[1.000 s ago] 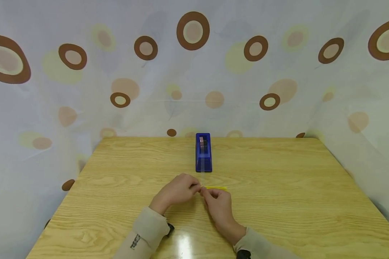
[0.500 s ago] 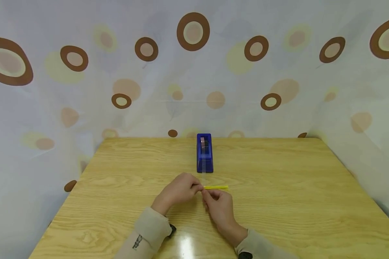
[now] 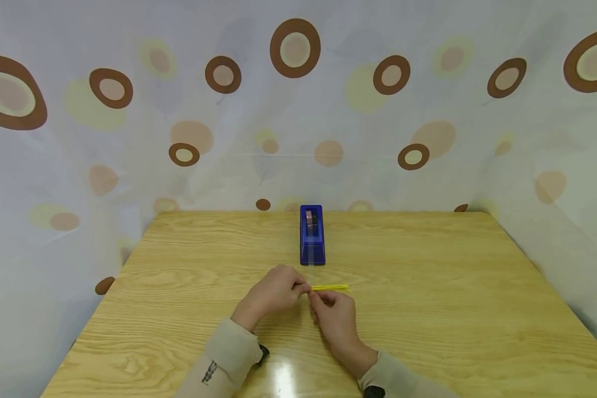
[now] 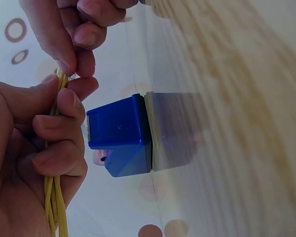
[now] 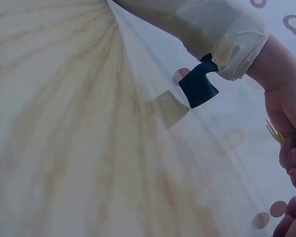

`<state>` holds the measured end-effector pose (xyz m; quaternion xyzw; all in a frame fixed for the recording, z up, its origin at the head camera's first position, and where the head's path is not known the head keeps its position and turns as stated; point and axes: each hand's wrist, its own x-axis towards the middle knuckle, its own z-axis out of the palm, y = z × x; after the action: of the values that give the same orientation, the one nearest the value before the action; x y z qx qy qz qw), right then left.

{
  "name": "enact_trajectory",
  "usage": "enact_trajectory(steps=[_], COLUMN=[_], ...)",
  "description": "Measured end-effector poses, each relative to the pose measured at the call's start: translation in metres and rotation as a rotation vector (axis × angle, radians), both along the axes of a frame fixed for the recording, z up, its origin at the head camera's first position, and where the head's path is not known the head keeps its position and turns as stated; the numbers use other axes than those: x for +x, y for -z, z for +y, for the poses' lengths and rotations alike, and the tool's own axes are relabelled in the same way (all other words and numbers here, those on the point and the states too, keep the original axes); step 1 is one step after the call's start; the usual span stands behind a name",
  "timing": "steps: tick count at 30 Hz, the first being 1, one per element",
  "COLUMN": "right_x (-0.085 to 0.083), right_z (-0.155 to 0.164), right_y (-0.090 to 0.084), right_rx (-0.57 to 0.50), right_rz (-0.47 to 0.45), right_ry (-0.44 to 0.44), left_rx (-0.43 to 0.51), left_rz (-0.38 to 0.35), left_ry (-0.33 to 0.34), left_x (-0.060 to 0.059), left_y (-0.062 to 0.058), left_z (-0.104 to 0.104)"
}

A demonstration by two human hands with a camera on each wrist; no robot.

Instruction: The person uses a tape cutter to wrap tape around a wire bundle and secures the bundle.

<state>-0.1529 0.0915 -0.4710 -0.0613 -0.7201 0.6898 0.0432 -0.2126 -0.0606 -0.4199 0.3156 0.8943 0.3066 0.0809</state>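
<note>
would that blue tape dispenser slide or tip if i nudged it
The blue tape dispenser looks low, long and blocky, so it likely slides rather than tips. Its broad base sits flat on the smooth wooden table, so a light nudge may barely shift it.

I count one blue tape dispenser on the table, standing near the middle of its far edge, with one roll of tape in it. I have one bundle of thin yellow sticks in front of me; how many sticks are in it I cannot tell. My two hands, left hand and right hand, are over the table's near half.
</note>
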Motion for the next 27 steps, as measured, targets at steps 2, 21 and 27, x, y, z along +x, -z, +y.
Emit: enact_trajectory(steps=[2,21,27], right_x=[0.0003,-0.0001,-0.0007], right_z=[-0.0002,-0.0004,0.0000], right_y=[-0.0002,0.0039,0.0019], right_rx=[0.005,0.058,0.037], right_rz=[-0.001,0.025,0.024], right_ry=[0.005,0.038,0.036], left_rx=[-0.007,0.026,0.026], left_rz=[0.005,-0.002,-0.014], left_ry=[-0.002,-0.001,0.002], left_x=[-0.0001,0.0004,0.0015], left_y=[0.0003,0.0022,-0.0034], left_z=[0.0002,-0.0014,-0.0036])
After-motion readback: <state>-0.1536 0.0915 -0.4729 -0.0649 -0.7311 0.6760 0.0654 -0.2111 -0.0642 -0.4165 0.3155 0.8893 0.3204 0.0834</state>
